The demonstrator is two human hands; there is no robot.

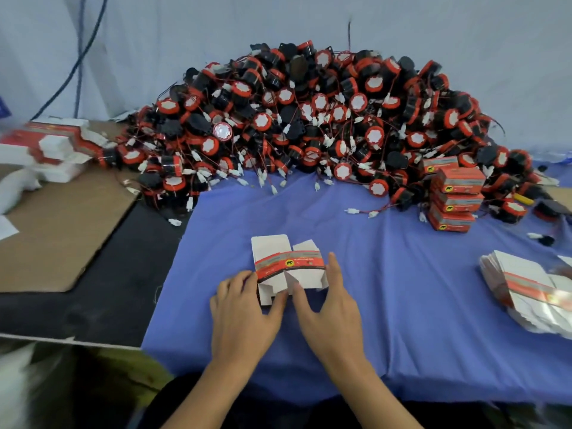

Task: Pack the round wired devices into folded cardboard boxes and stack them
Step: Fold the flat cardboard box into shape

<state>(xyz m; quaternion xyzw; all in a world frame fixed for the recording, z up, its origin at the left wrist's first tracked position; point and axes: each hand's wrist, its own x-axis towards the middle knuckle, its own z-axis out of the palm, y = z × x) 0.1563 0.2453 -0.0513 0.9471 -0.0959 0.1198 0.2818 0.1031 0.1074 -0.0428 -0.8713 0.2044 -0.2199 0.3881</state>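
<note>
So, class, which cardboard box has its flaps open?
The box between the left hand and right hand; the stacked boxes at right are closed.

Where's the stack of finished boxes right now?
Head view, right side: the stack of finished boxes stands on the blue cloth against the pile of round devices, beyond the flat box blanks.
</note>
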